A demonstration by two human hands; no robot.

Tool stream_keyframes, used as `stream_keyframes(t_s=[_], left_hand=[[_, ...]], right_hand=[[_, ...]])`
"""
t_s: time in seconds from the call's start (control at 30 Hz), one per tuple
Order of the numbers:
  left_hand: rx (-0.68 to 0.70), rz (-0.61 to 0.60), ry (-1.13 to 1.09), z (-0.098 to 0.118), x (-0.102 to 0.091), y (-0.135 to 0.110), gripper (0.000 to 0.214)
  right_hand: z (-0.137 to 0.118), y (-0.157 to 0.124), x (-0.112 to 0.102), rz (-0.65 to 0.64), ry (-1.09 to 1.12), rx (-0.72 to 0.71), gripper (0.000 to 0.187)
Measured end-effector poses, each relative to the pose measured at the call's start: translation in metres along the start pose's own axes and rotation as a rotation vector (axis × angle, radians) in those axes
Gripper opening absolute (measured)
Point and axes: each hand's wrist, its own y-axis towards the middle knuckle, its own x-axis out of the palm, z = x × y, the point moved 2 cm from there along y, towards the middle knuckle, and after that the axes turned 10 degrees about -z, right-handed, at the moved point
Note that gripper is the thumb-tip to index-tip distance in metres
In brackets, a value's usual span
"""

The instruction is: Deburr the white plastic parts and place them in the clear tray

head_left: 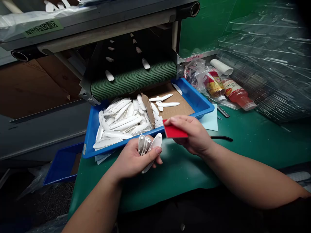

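My left hand is closed round several white elongated plastic parts, fanned out between thumb and fingers. To its right, my right hand grips a flat red rectangular piece with a pale edge; what it is made of I cannot tell. Both hands are in front of a blue plastic tray, apart from each other. A heap of similar white parts fills the tray's left side. Beyond a torn cardboard divider, a few more white parts lie on brown cardboard.
Behind the tray, a green conveyor belt carries two rows of white parts. Two bottles, one with a yellow-red label and one with reddish contents, lie at right beside stacked clear plastic trays. Another blue bin sits lower left.
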Motion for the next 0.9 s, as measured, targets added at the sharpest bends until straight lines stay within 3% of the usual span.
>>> stream_keyframes(t_s=[0.07, 0.13, 0.23, 0.27, 0.37, 0.43, 0.5, 0.6, 0.63, 0.73, 0.77, 0.87, 0.9], left_hand=[[0.085, 0.055, 0.169, 0.002, 0.001, 0.001, 0.028], [0.217, 0.064, 0.34, 0.003, 0.002, 0.002, 0.028], [0.389, 0.079, 0.485, 0.004, 0.002, 0.005, 0.02], [0.428, 0.088, 0.519, 0.004, 0.002, 0.005, 0.018], [0.519, 0.112, 0.619, 0.004, 0.002, 0.005, 0.011], [0.578, 0.133, 0.655, 0.004, 0.001, 0.003, 0.009], [0.599, 0.139, 0.686, 0.003, 0.0, 0.001, 0.016], [0.598, 0.105, 0.774, 0.002, -0.001, 0.0, 0.014], [0.604, 0.098, 0.811, 0.003, -0.001, 0.0, 0.013], [0.578, 0.109, 0.904, 0.004, -0.003, -0.001, 0.013], [0.555, 0.11, 0.933, 0.005, -0.004, -0.001, 0.014], [0.474, 0.097, 1.039, 0.006, -0.004, -0.002, 0.015], [0.458, 0.101, 1.066, 0.006, -0.004, -0.003, 0.016]], right_hand=[[0.003, 0.0, 0.001, -0.042, 0.134, 0.103, 0.031], [0.005, 0.001, 0.0, -0.058, 0.064, 0.188, 0.035], [0.001, 0.003, -0.008, 0.134, -0.09, 0.115, 0.032], [0.0, 0.003, -0.009, 0.135, -0.089, 0.092, 0.031], [-0.001, 0.005, -0.009, -0.054, -0.107, 0.148, 0.031], [-0.002, 0.006, -0.012, 0.011, -0.203, 0.132, 0.03], [-0.005, 0.006, -0.015, 0.106, -0.238, 0.074, 0.031], [-0.008, 0.006, -0.012, -0.122, -0.262, 0.117, 0.031], [-0.009, 0.006, -0.013, -0.142, -0.339, 0.125, 0.027], [-0.016, 0.006, -0.019, 0.07, -0.567, 0.027, 0.021], [-0.017, 0.006, -0.02, 0.064, -0.573, 0.003, 0.024], [-0.018, 0.007, -0.017, -0.196, -0.604, 0.051, 0.026], [-0.018, 0.007, -0.018, -0.19, -0.703, 0.065, 0.023]])
